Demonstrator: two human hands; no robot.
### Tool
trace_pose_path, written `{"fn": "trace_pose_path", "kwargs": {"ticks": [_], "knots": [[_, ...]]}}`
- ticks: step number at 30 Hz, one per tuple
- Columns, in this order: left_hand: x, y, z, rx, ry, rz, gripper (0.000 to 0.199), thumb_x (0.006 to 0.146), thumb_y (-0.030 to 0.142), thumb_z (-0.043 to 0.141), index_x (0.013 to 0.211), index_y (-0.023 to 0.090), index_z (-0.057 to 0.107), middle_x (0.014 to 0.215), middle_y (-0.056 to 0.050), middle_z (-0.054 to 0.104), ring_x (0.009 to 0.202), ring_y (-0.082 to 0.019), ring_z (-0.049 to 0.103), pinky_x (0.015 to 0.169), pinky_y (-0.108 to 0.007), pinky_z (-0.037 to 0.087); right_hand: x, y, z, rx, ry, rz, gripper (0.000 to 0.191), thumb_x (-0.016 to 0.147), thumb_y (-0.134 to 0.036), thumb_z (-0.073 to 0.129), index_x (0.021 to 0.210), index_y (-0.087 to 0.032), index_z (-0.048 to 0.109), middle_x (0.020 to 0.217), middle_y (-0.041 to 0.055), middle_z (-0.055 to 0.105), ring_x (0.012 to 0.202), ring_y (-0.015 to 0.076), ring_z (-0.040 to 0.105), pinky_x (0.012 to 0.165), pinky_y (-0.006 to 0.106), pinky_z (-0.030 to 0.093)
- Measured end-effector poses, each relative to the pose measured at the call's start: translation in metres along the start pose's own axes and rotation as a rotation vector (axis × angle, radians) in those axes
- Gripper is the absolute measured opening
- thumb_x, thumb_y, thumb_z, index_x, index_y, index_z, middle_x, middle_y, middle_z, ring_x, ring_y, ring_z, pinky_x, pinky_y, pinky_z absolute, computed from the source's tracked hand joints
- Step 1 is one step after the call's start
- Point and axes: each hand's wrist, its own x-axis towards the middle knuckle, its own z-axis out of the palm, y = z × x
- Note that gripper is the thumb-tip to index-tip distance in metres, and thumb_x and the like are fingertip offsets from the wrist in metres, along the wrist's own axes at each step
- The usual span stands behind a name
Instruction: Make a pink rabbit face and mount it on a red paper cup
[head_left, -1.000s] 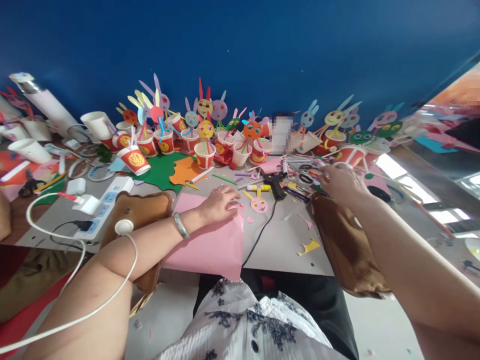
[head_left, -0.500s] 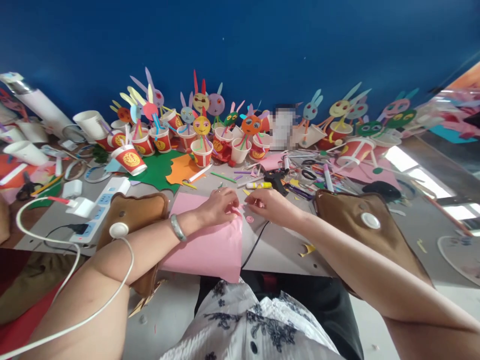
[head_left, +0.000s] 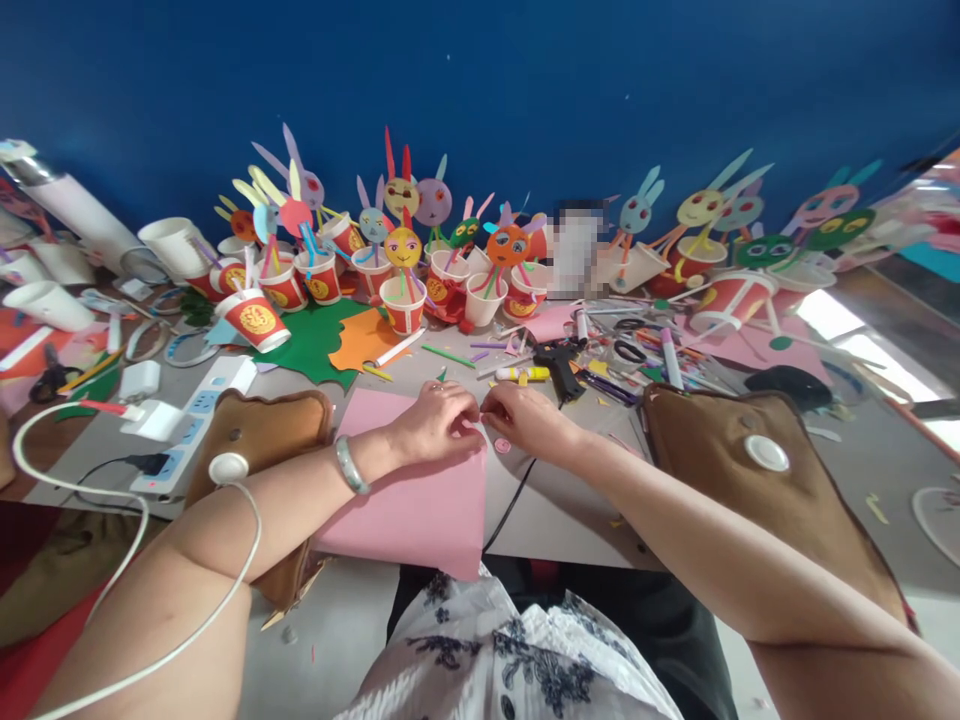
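A large pink paper sheet [head_left: 412, 510] lies at the table's front edge, its lower corner hanging over. Above its upper right part is my left hand [head_left: 442, 420], fingers curled, with a pinch near the sheet's edge. My right hand [head_left: 517, 420] meets it from the right, fingertips closed together close to the left fingertips. What lies between the fingertips is too small to make out. Just under my right hand a small round pink piece [head_left: 502, 446] rests on the grey table [head_left: 555, 510].
Paper cups with animal faces [head_left: 403, 305] line the blue wall. Behind my hands lie a black glue gun [head_left: 562, 368], a yellow marker [head_left: 523, 374] and scissors. Brown pouches [head_left: 750, 480] flank my forearms; a power strip [head_left: 199, 425] and white cable are at left.
My hands have come closer together, their fingertips now nearly touching. The view has shifted slightly, and my right forearm now covers most of the yellow scrap near the front edge.
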Motion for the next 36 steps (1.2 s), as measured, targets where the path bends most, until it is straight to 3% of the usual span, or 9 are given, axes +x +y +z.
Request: {"fn": "trace_pose_path", "kwargs": {"ticks": [7,14,19,25,36], "knots": [[0.002,0.003,0.002,-0.093,0.057,-0.056,0.025,0.088,0.04,0.068,0.079,0.019,0.058,0.077,-0.002,0.065,0.081,-0.019,0.06,0.084,-0.034,0.04,-0.007,-0.001,-0.001,0.074,0.051,-0.049,0.006,0.086,-0.014,0.064,0.081,-0.018,0.066,0.077,0.0036,0.069,0.071,0.0155,0.061,0.064,0.025,0.04],[0.002,0.003,0.001,-0.255,0.077,-0.15,0.021,0.091,0.038,0.063,0.086,0.017,0.062,0.081,-0.003,0.067,0.075,-0.015,0.058,0.071,-0.028,0.041,-0.018,-0.004,-0.005,0.394,0.233,-0.158,0.011,0.084,-0.016,0.06,0.074,-0.021,0.06,0.056,-0.0042,0.059,0.051,0.0108,0.051,0.055,0.024,0.038],[0.001,0.001,0.003,-0.198,0.107,-0.135,0.018,0.091,0.032,0.062,0.08,0.018,0.064,0.076,-0.002,0.068,0.074,-0.016,0.057,0.074,-0.029,0.04,-0.021,-0.003,-0.005,0.494,0.188,-0.181,0.01,0.088,-0.021,0.059,0.079,-0.021,0.062,0.057,-0.0033,0.061,0.052,0.0116,0.054,0.055,0.024,0.041],[0.0,0.002,0.003,-0.234,0.126,-0.146,0.015,0.089,0.03,0.065,0.08,0.019,0.067,0.077,-0.003,0.069,0.076,-0.017,0.06,0.074,-0.028,0.043,-0.019,0.0,-0.003,0.509,0.225,-0.175,0.006,0.086,-0.02,0.061,0.08,-0.021,0.062,0.064,-0.0026,0.064,0.053,0.011,0.053,0.055,0.024,0.042],[0.002,0.0,0.008,-0.189,0.151,-0.092,0.014,0.087,0.022,0.067,0.074,0.018,0.065,0.073,0.0,0.069,0.071,-0.014,0.06,0.074,-0.028,0.042,-0.02,-0.002,0.003,0.527,0.201,-0.159,0.009,0.087,-0.021,0.064,0.082,-0.022,0.056,0.059,-0.0056,0.059,0.053,0.0113,0.056,0.056,0.024,0.041]]}}
